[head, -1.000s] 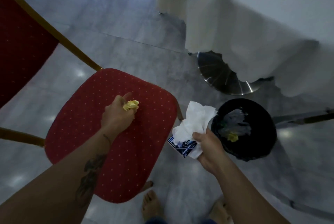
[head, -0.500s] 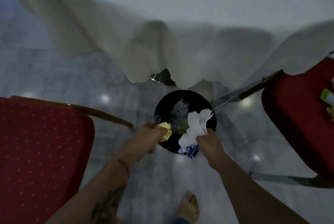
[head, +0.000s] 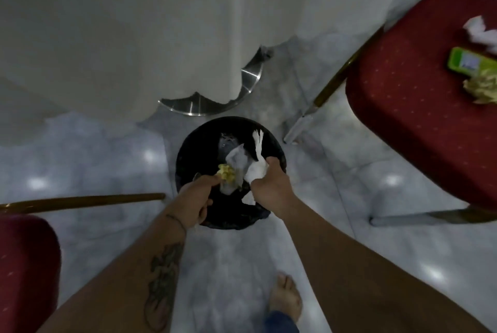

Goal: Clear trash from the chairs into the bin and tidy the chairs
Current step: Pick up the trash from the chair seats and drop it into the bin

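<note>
Now above the round black bin [head: 188,144]:
Your left hand [head: 195,202] pinched crumpled yellow paper [head: 225,172]; your right hand [head: 271,188] gripped white tissue [head: 256,171].

The crumpled yellow paper [head: 225,171], lifted off the red seat [head: 24,265] by the left hand [head: 195,202], and the white tissue [head: 255,168] gripped by the right hand [head: 271,188] have been brought over the bin [head: 188,149], and a second chair [head: 411,106] bearing litter has been brought into view.
</note>
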A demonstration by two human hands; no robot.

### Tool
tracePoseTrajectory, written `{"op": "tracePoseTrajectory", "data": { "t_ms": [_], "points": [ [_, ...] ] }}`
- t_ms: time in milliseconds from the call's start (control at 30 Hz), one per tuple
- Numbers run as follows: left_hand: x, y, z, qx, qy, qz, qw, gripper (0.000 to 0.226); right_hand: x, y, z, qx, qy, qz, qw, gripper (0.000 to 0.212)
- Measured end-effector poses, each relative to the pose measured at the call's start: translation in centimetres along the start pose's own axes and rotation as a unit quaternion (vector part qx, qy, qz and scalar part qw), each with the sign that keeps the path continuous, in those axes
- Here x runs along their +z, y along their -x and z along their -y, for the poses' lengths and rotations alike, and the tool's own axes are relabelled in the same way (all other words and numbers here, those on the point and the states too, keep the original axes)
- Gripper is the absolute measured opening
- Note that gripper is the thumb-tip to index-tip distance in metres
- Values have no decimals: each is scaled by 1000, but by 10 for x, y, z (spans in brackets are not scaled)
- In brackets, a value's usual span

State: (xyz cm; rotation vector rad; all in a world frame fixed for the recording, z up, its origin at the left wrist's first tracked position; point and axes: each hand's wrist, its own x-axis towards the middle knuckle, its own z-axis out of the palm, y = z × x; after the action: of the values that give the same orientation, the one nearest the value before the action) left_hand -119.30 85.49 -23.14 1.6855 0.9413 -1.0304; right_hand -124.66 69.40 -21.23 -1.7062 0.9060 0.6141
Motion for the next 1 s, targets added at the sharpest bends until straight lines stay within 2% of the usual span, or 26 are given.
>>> {"op": "tracePoseTrajectory", "data": {
  "t_ms": [167,300,367,500,600,733,900,1000],
  "points": [
    [13,-5,-5,-12,23,-22,999,21,0,-4,-13,15,-34,6,999,64],
    [16,-12,-14,-12,45,-6,999,15,4,-11,-14,11,-46,-18,999,54],
    [16,-18,-16,-11,41,7,999,16,13,-21,-14,4,-32,-12,999,61],
    [15,-29,-13,4,-1,-19,1000,20,28,-33,-13,24,8,71,997,80],
    [10,-29,-1,1,-22,-41,999,20,32,-22,-20,6,15,65,998,64],
    [5,-11,8,16,-51,-41,998,23,20,-3,-29,-6,31,60,998,54],
    [-1,42,-9,26,-70,-11,997,7,-18,37,-15,-38,45,30,998,45],
    [-1,88,-27,71,-105,9,992,18,-44,69,1,-50,59,25,997,42]
  ]
}}
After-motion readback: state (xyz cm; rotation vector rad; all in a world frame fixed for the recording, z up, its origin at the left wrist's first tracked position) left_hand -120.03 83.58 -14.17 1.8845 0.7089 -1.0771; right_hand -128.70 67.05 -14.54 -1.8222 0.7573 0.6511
